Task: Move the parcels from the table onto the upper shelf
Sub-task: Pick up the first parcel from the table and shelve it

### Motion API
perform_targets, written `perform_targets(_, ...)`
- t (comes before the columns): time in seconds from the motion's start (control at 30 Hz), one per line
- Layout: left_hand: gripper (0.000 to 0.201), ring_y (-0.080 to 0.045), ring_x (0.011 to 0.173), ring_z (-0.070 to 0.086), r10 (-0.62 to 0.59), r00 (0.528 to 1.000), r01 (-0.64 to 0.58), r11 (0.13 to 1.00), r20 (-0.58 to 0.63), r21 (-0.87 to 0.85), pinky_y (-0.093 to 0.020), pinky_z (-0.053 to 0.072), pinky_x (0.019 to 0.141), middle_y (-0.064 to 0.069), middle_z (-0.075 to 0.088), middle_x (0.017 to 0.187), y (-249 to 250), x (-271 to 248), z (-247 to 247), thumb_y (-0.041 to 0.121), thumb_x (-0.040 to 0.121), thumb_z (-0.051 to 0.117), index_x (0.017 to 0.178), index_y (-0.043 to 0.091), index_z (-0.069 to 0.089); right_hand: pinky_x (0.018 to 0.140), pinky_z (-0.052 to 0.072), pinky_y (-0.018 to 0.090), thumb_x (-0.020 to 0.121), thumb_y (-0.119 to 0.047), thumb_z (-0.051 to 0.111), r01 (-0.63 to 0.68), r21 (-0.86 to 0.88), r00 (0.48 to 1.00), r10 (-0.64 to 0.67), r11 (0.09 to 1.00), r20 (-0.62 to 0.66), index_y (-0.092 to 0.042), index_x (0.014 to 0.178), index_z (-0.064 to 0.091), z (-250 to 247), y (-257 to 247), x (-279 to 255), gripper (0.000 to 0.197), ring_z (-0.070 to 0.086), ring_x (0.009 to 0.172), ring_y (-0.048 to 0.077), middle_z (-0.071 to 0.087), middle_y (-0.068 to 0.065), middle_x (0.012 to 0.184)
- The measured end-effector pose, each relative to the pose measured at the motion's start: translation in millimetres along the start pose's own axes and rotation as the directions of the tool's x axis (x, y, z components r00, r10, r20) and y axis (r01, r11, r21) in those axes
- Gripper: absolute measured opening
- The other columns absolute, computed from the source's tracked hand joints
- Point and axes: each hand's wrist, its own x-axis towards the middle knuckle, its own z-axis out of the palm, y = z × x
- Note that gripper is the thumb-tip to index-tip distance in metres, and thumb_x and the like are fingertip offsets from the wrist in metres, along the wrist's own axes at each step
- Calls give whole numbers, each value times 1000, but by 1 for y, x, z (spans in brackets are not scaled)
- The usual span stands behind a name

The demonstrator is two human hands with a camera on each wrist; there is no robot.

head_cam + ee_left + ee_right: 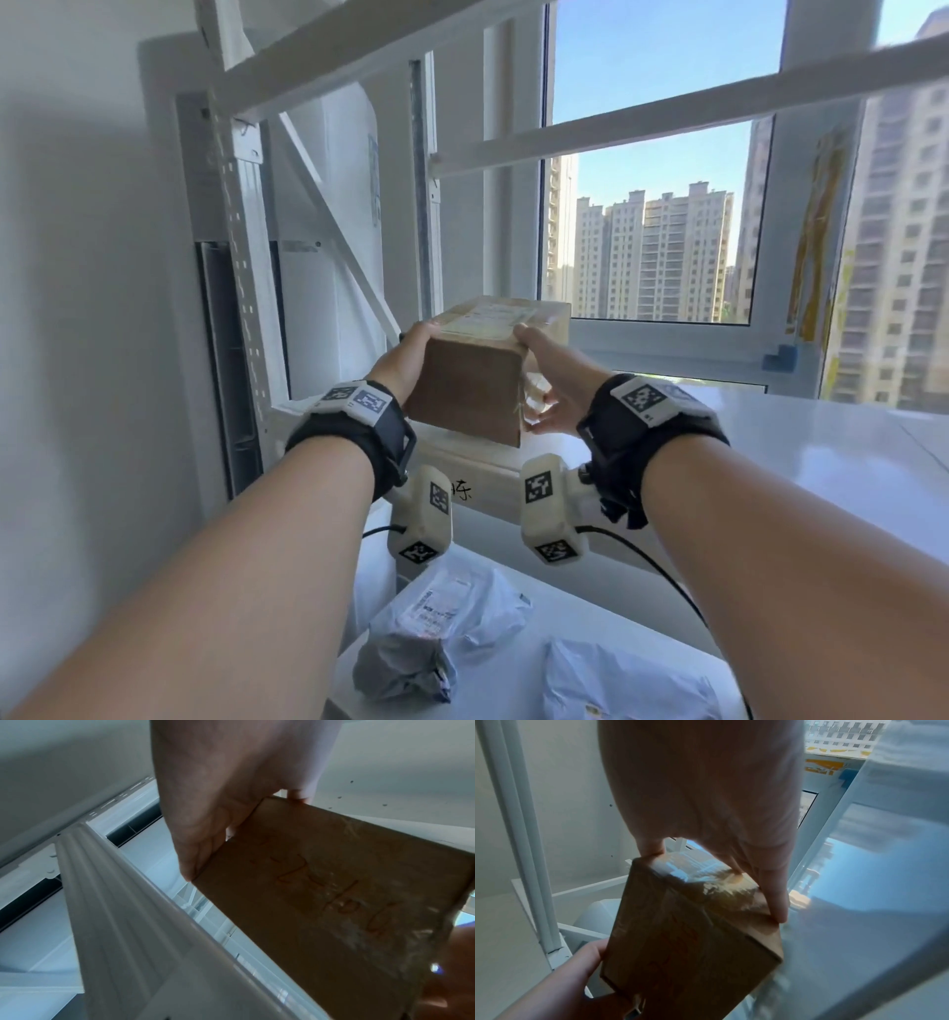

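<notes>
A brown cardboard box (472,380) with a shipping label on top is held between both hands, tilted, over the front left corner of the white upper shelf (780,452). My left hand (403,362) grips its left side and my right hand (552,383) grips its right side. In the left wrist view the left hand (218,805) clasps the box (334,902), whose face bears red handwriting. Seen from the right wrist, the right hand (731,821) pinches the top end of the box (693,939). I cannot tell whether the box touches the shelf.
Two grey plastic mailer parcels (447,616) (626,683) lie on the table below. The shelf's front beam (482,483) carries black writing. White rack uprights (241,246) and crossbars (616,128) stand left and overhead. A window (652,205) is behind.
</notes>
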Motion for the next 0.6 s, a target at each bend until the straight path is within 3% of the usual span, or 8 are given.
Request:
perform_targets(0.07, 46, -26, 89, 66, -14, 998, 14, 1000, 61, -14, -42, 52, 96, -11, 69, 96, 5, -7, 1, 57, 83, 48, 99, 18, 65, 99, 46, 41, 91, -58, 48, 0, -40, 1000, 0, 999, -3, -13, 110, 56, 2, 2, 7, 50, 56, 94, 26, 55, 9, 92)
perform_targets(0.1, 38, -25, 81, 64, -24, 997, 26, 999, 79, -24, -37, 52, 88, -11, 66, 88, 3, -4, 0, 51, 90, 45, 90, 18, 63, 106, 42, 46, 89, -60, 47, 13, -81, 1000, -14, 997, -13, -12, 126, 55, 3, 2, 10, 62, 56, 103, 28, 57, 13, 100)
perform_targets(0.17, 37, -23, 72, 60, -51, 995, 53, 998, 84, -24, -31, 51, 74, -9, 63, 79, -2, 3, 0, 46, 94, 43, 82, 16, 60, 111, 37, 52, 81, -68, 47, 23, -137, 999, -26, 990, -20, -13, 147, 39, 5, 3, 14, 86, 50, 114, 27, 53, 17, 128)
perform_targets(0.2, 38, -22, 73, 60, -52, 994, 56, 998, 93, -38, -30, 51, 74, -9, 63, 81, -3, 5, 1, 46, 95, 43, 84, 15, 61, 112, 36, 53, 76, -71, 48, 20, -140, 1000, -22, 990, -11, -16, 151, 33, 5, 4, 17, 94, 47, 116, 25, 47, 16, 135)
perform_targets(0.33, 43, -27, 100, 66, -51, 995, 53, 998, 87, -21, -43, 48, 103, -11, 69, 110, -4, 15, -3, 57, 87, 45, 92, 19, 64, 102, 43, 50, 73, -73, 54, -3, -99, 1000, 1, 995, -23, -18, 152, 31, 9, 5, 15, 99, 53, 106, 30, 44, 15, 129)
perform_targets(0.43, 57, -30, 115, 62, -45, 998, 43, 998, 31, 56, -45, 44, 107, -12, 65, 127, -4, 15, -5, 64, 75, 46, 104, 20, 66, 104, 44, 53, 88, -66, 44, 13, -160, 998, -22, 987, -54, -17, 154, 25, 7, 3, 3, 85, 43, 135, 42, 33, 20, 154)
perform_targets(0.5, 80, -31, 123, 56, -30, 999, 34, 990, -38, 133, -43, 40, 110, -12, 58, 137, -1, 7, -5, 68, 74, 45, 131, 14, 57, 105, 44, 51, 93, -62, 39, 22, -215, 995, -42, 976, -86, -14, 154, 25, 6, 2, -12, 79, 38, 139, 41, 32, 19, 156)
perform_targets(0.6, 74, -35, 127, 52, 100, 976, -47, 965, -195, 259, -42, 41, 105, -15, 51, 142, 7, -7, -3, 54, 87, 46, 142, 6, 45, 110, 40, 45, 97, -56, 35, 38, -384, 978, -113, 922, -173, -5, 149, 34, 3, -1, -32, 73, 42, 136, 34, 42, 15, 150)
